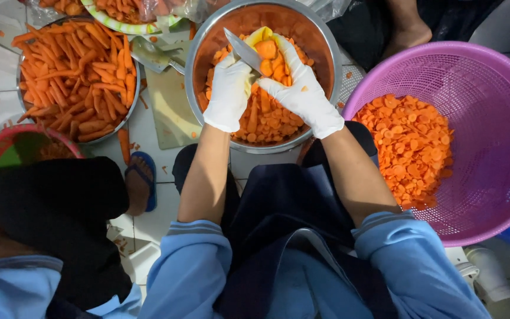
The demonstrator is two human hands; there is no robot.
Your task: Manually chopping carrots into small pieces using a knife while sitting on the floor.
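Blue sleeves (pixel 191 269) sit closest to the lens, rolled up on both forearms, with a dark navy apron (pixel 293 212) between them. Further out, the left hand in a white glove (pixel 228 91) is wrapped tight around the handle of a steel-bladed knife (pixel 243 50), with the blade angled up and to the left. Right beside it, the right hand in a white glove (pixel 302 88) is closed around a chunky orange carrot piece (pixel 266 48), flat cut face showing, and something yellow sits just behind it against the fingers. The blade is touching the carrot or close to it.

Both hands hover over a round shiny steel bowl (pixel 326 41) partly filled with sliced carrot. Off to the right there's a purple plastic mesh basket (pixel 485 77) holding thin carrot rounds. On the left, a second steel bowl of peeled whole carrots (pixel 75 77) rests on the white tiled floor (pixel 149 127). Near that, a foot in a blue sandal (pixel 141 180) belongs to another person sitting nearby.
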